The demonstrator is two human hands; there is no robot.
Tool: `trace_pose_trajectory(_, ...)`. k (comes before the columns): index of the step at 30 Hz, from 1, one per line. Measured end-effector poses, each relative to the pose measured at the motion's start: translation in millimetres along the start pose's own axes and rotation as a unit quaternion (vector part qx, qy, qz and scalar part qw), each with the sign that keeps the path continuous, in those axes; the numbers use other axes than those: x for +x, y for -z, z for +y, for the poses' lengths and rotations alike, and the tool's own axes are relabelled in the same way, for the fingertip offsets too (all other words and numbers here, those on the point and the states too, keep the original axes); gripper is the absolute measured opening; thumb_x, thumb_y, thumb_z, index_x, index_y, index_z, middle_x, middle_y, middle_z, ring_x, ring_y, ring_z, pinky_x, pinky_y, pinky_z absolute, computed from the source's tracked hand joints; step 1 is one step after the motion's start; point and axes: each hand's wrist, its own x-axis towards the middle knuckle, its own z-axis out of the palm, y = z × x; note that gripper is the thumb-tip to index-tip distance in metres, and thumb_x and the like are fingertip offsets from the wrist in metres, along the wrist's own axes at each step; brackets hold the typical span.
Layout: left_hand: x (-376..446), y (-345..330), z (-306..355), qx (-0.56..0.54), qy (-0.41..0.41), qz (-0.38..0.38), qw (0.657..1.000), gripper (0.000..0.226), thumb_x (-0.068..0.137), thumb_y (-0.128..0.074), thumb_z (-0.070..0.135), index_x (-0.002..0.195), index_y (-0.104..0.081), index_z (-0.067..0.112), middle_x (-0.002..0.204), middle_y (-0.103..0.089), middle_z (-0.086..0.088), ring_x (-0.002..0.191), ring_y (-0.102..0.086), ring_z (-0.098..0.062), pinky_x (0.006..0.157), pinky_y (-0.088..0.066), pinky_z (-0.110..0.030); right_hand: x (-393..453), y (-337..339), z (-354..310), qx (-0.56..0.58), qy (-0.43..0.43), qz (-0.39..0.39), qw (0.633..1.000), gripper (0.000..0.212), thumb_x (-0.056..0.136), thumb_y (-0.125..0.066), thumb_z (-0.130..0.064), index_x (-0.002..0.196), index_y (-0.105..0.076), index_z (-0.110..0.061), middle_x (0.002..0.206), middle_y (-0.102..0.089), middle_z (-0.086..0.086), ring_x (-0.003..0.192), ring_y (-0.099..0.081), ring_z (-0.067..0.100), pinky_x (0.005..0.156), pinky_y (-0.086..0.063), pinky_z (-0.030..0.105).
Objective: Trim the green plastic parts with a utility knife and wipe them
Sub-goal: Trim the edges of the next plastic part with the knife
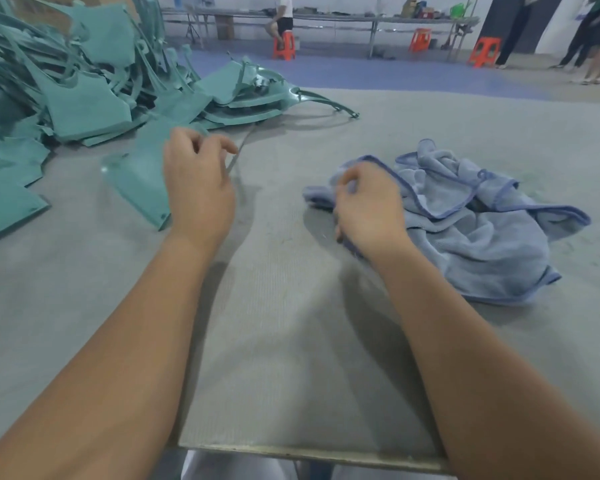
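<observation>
A flat green plastic part hangs blurred just above the grey table, with a thin strip running off its far side. My left hand is closed on this part near the strip. My right hand grips the near left edge of a crumpled light blue cloth that lies on the table to the right. A big heap of similar green parts fills the far left. No utility knife shows in view.
More flat green parts lie at the left edge. The grey table ends at a metal front edge. Beyond it are orange stools, long benches and several people.
</observation>
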Motion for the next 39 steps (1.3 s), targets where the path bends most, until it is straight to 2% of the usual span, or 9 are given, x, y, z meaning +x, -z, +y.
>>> trace_pose_trajectory(2,-3,-4,11,-0.046,-0.058,-0.022,0.997,0.021,0.092,-0.045,-0.003,0.098,-0.064,0.001,0.096,-0.046,-0.015,0.091,-0.046,-0.03,0.077,-0.042,-0.04,9,11,3,0.245,-0.117,0.065,0.96,0.015,0.09,-0.043,-0.001,0.099,-0.051,-0.01,0.075,-0.059,0.011,0.054,-0.061,0.022,0.047,-0.049,0.028)
trace_pose_trajectory(6,-10,-13,24,-0.045,-0.137,-0.096,0.985,0.021,0.089,-0.05,-0.01,0.1,-0.066,-0.002,0.095,-0.05,-0.018,0.089,-0.048,-0.034,0.071,-0.045,-0.047,28,30,16,0.348,-0.173,0.124,0.913,0.044,0.082,-0.064,-0.02,0.12,-0.044,-0.013,0.102,-0.052,0.008,0.083,-0.05,0.021,0.076,-0.052,0.037)
trace_pose_trajectory(9,-15,-17,28,-0.038,-0.185,-0.141,0.972,0.021,0.086,-0.056,-0.013,0.098,-0.068,-0.002,0.091,-0.052,-0.019,0.084,-0.05,-0.035,0.065,-0.045,-0.05,32,36,23,0.174,-0.08,0.169,0.967,0.082,0.072,-0.069,-0.04,0.144,-0.029,-0.032,0.152,-0.023,0.003,0.133,-0.033,0.023,0.105,-0.034,0.034)
trace_pose_trajectory(13,-19,-19,35,-0.034,-0.244,-0.194,0.95,0.026,0.081,-0.057,-0.016,0.098,-0.069,-0.001,0.09,-0.053,-0.018,0.08,-0.05,-0.033,0.063,-0.045,-0.044,33,48,44,-0.089,-0.036,0.188,0.978,0.066,0.074,-0.063,-0.029,0.137,-0.045,-0.038,0.155,-0.002,0.019,0.146,-0.002,0.034,0.12,-0.008,0.034)
trace_pose_trajectory(17,-23,-18,44,-0.026,-0.311,-0.239,0.919,0.028,0.077,-0.06,-0.013,0.098,-0.069,0.002,0.089,-0.055,-0.016,0.077,-0.052,-0.031,0.061,-0.041,-0.037,40,82,70,-0.107,-0.103,0.238,0.96,0.056,0.089,-0.058,-0.021,0.143,-0.043,-0.026,0.16,0.005,0.016,0.148,0.003,0.029,0.112,0.001,0.019)
trace_pose_trajectory(25,-25,-24,40,-0.049,-0.192,-0.284,0.938,0.02,0.092,-0.053,0.012,0.107,-0.066,0.014,0.104,-0.064,-0.003,0.101,-0.056,-0.024,0.08,-0.043,-0.033,32,105,73,-0.292,-0.191,0.307,0.885,0.039,0.084,-0.059,-0.014,0.123,-0.057,-0.016,0.152,-0.023,0.018,0.135,-0.027,0.038,0.108,-0.026,0.043)
trace_pose_trajectory(29,-25,-24,42,-0.041,-0.175,-0.29,0.94,0.018,0.091,-0.055,0.016,0.102,-0.068,0.015,0.101,-0.065,-0.002,0.097,-0.057,-0.024,0.079,-0.044,-0.033,26,107,76,-0.147,-0.146,0.288,0.935,0.014,0.087,-0.049,-0.01,0.099,-0.056,-0.012,0.105,-0.059,0.007,0.096,-0.055,0.026,0.074,-0.035,0.027)
trace_pose_trajectory(34,-23,-31,50,0.034,-0.11,-0.278,0.954,0.02,0.086,-0.054,0.017,0.096,-0.071,0.017,0.095,-0.065,-0.009,0.094,-0.056,-0.032,0.075,-0.041,-0.036,22,145,55,0.086,-0.114,0.384,0.912,0.018,0.08,-0.038,-0.01,0.074,-0.054,-0.005,0.062,-0.048,0.006,0.061,-0.047,0.033,0.057,-0.04,0.04)
trace_pose_trajectory(39,-28,-47,87,0.088,-0.064,-0.23,0.967,0.023,0.086,-0.052,0.024,0.093,-0.072,0.015,0.1,-0.058,-0.014,0.098,-0.046,-0.034,0.078,-0.033,-0.039,22,202,53,0.01,-0.179,0.437,0.882,0.035,0.085,-0.046,-0.023,0.118,-0.054,-0.013,0.127,-0.048,0.011,0.099,-0.049,0.019,0.087,-0.042,0.031)
